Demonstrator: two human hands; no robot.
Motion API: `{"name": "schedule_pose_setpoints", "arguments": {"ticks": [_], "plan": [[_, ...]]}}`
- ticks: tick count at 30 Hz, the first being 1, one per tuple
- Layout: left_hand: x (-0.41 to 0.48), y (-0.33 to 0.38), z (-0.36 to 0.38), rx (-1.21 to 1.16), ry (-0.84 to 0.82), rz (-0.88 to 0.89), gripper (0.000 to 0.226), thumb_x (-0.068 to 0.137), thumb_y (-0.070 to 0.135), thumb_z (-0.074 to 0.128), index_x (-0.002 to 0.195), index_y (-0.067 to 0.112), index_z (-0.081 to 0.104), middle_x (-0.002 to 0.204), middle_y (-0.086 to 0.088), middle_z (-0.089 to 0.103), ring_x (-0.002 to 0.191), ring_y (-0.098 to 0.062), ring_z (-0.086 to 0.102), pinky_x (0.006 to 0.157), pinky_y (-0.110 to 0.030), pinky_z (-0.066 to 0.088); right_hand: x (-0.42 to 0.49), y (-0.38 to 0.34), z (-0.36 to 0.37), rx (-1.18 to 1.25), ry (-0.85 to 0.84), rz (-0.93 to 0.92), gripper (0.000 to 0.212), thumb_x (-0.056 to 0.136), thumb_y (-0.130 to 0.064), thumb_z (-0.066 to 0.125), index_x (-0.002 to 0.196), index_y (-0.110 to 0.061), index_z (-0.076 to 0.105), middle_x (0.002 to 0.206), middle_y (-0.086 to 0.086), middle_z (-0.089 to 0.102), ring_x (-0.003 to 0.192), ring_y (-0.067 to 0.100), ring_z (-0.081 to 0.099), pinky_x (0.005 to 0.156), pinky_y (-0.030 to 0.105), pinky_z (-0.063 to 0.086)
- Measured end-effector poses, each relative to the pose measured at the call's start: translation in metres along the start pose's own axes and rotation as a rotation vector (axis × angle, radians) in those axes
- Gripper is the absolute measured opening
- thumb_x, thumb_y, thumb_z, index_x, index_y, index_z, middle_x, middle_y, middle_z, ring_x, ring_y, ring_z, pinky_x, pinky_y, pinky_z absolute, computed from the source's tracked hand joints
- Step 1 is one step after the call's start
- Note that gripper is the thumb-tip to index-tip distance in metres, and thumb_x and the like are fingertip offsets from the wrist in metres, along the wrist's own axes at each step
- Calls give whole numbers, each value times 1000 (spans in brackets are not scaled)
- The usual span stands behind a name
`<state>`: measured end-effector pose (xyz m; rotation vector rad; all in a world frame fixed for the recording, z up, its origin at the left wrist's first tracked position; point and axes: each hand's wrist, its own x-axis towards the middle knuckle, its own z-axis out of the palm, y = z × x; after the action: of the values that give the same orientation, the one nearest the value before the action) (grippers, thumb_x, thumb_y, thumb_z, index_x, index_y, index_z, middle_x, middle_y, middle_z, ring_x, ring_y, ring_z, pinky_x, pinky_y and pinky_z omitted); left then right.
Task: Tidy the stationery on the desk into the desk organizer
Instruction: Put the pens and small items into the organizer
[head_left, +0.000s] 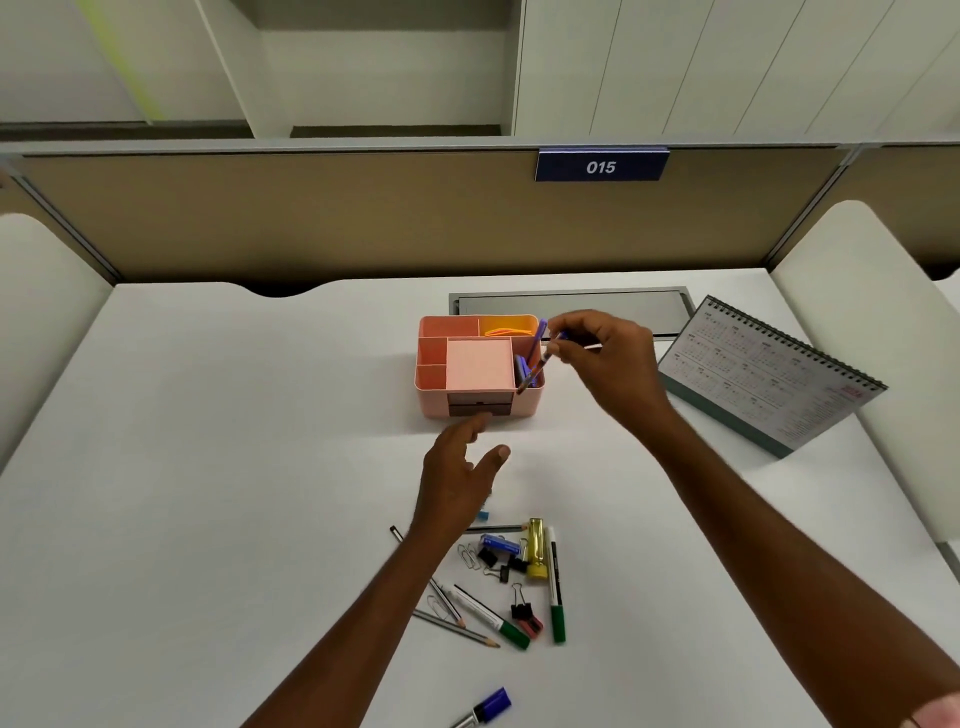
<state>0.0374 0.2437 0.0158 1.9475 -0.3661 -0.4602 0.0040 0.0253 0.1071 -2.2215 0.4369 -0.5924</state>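
A pink desk organizer (431, 400) stands mid-desk, with a pink note pad in its middle and yellow bands in a back compartment. My right hand (608, 358) pinches a pencil (535, 370), tilted with its tip down in the organizer's right compartment, beside a purple pen (537, 340). My left hand (462, 467) hovers with relaxed fingers in front of the organizer, holding nothing. Near me lies a pile: green markers (555, 587), pencils (457, 626), binder clips (519, 605), paper clips, a yellow stapler (536, 548), a blue staple box (501, 544). A blue marker (485, 707) lies closest.
A spiral desk calendar (774, 374) stands at the right. A grey cable hatch (571, 306) sits behind the organizer. A tan partition with a "015" sign (601, 166) closes the desk's far side. White side panels flank the desk.
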Motion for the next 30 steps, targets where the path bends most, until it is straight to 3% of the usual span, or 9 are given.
{"name": "schedule_pose_setpoints", "arguments": {"ticks": [6,12,18,22,30], "plan": [[-17,-14,-1,-42,16,-81,48,95,22,73,139,29,55,127,10,64,113,-6,62,72,-4,48,46,3,5,-131,33,-90,16,93,-6,72,109,-9,76,104,-2,76,88,6,70,76,10,54],[-28,-26,-3,-83,3,-141,45,96,22,72,138,28,58,125,7,66,110,-9,65,83,-21,59,80,12,28,-353,-140,-176,17,90,-5,72,103,-15,75,101,0,77,90,15,69,79,37,61],[-32,-33,-11,-84,27,-155,39,97,23,70,135,27,62,123,7,68,107,-6,67,69,-4,51,94,33,49,-525,-204,-231,17,85,-22,80,100,-29,76,99,-10,78,95,14,68,93,43,48],[-34,-40,-16,-55,32,-149,35,97,25,71,131,29,65,122,9,70,110,-4,67,76,-5,51,96,44,58,-534,-234,-165,16,86,-25,79,100,-30,76,99,-11,78,100,13,66,93,41,36],[-35,-49,-22,-81,71,-156,29,96,21,72,124,27,69,116,10,73,109,-6,69,96,-23,56,95,59,72,-523,-254,-126,14,88,-25,78,101,-30,77,101,-11,78,98,14,69,99,48,46]]}}
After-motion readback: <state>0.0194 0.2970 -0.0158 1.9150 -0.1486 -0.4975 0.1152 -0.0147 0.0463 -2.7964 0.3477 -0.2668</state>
